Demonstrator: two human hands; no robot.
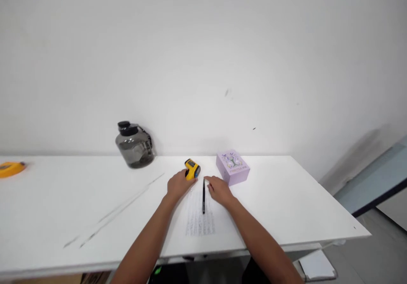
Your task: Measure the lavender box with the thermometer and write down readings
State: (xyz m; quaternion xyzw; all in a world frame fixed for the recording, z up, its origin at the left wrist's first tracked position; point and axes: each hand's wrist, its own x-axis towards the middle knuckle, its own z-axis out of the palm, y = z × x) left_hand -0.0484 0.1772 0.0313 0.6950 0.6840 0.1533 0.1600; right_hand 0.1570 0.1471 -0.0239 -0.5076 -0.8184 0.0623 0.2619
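My left hand (179,185) is closed around the lower part of a yellow and black infrared thermometer (192,169), whose handle is mostly hidden by the fingers. To its right, my right hand (219,189) rests on the table with the index finger stretched out. That fingertip is at the far end of a black pen (204,197), and the thumb sits apart from it. The pen lies lengthwise over a printed sheet of paper (199,224), too small to read. Just beyond my right hand stands a lilac box (238,176) with a tree design on top.
A dark see-through jug (135,148) with a black lid stands by the wall at the left. A yellow and black object (11,169) lies at the far left edge. The white table (286,207) ends at the right, beside a glass-like panel (375,174).
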